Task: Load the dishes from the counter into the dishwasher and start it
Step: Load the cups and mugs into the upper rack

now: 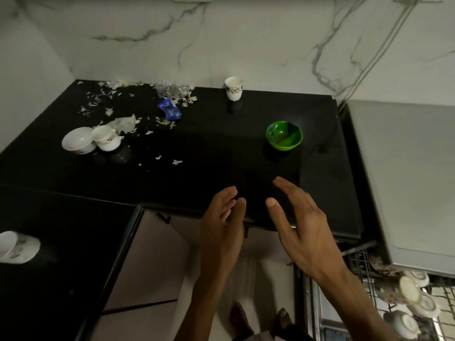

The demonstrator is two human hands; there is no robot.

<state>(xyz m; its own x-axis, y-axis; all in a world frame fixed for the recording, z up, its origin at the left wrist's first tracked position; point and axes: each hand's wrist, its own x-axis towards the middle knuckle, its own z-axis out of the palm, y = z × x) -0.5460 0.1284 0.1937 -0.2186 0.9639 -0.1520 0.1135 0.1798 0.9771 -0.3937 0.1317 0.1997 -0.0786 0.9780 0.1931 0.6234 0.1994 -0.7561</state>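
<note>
- Your left hand hangs over the near edge of the black counter, fingers straight and relaxed, palm turned toward the other hand, holding nothing.
- Your right hand is beside it, just apart, fingers spread and extended, also holding nothing.
- A green plastic bowl sits upright on the counter, beyond your right hand, toward the right side.
- A white floral cup stands upright at the far edge, near the marble wall.
- On the left, a white bowl and a white floral teacup touch each other, both tilted.
- Another floral cup lies on its side on the near-left counter section.
- A crumpled blue wrapper and pale peel scraps litter the far-left area.
- At lower right, the dishwasher rack is pulled out, with floral plates and saucers standing in it, below the grey dishwasher top.
</note>
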